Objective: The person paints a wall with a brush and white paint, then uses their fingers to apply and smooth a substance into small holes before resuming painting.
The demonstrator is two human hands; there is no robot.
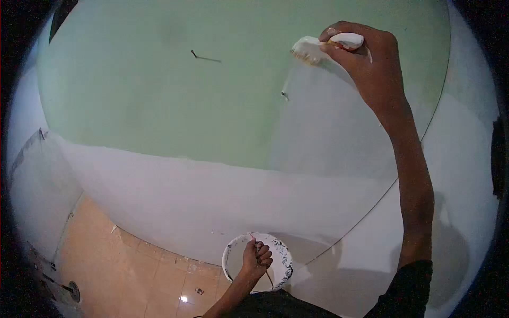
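My right hand (368, 58) grips a paintbrush (308, 50) by its handle, high on the right. White paint coats the bristles, which touch the green wall (159, 100) at the upper edge of a whitish painted patch (328, 127). Low in the view, my left hand (257, 257) is closed in a fist around the thin wire handle of a white paint bucket (285, 265). Dark smudges mark the bucket's rim. How much paint is inside cannot be made out clearly.
One nail (194, 54) sticks out of the green area, and another nail (284, 95) sits at the patch's left edge. Below runs a white wall band (175, 185). Tan floor tiles (127, 265) lie at lower left, near a dark round-based object (74, 290).
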